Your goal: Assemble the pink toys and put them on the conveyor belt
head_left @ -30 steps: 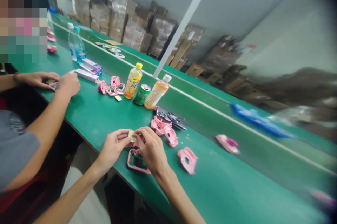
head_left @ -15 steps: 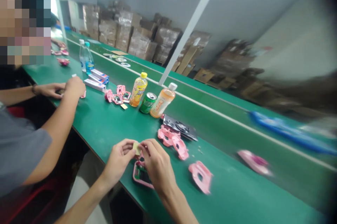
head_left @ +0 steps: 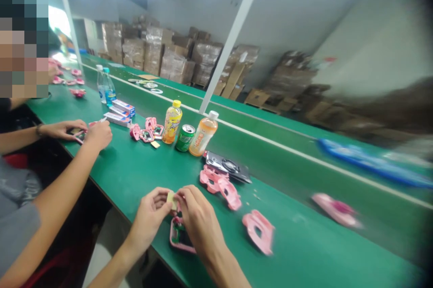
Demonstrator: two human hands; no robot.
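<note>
Noted pale yellow piece [head_left: 171,198] pinched between fingertips of left hand [head_left: 150,213] and right hand [head_left: 199,218], both closed narrow on it, raised just above near edge of desk [head_left: 135,175]. Found pink housing [head_left: 181,238] with green board inside lying flat on desk directly beneath the hands, partly hidden by right hand. Cannot tell whether piece is pad or sticker: too small, blurred.

Judged for good handling: grip piece by its edges only, keep it flat and square over housing, rest wrists low for steadiness, mind housing sitting close to desk edge.

Logged just beyond right hand: cluster of pink shells [head_left: 219,184], black bag [head_left: 228,167] touching behind them; single pink shell [head_left: 259,230] to right of right hand, apart.

Containers, further out past the hands:
- yellow-capped bottle [head_left: 172,122], yellow drink, mostly full
- green can [head_left: 185,138], contents not visible
- white-capped bottle [head_left: 203,133], orange drink, nearly full

Seen well left of left hand: co-worker's hands [head_left: 98,134] on another pink part.
</note>
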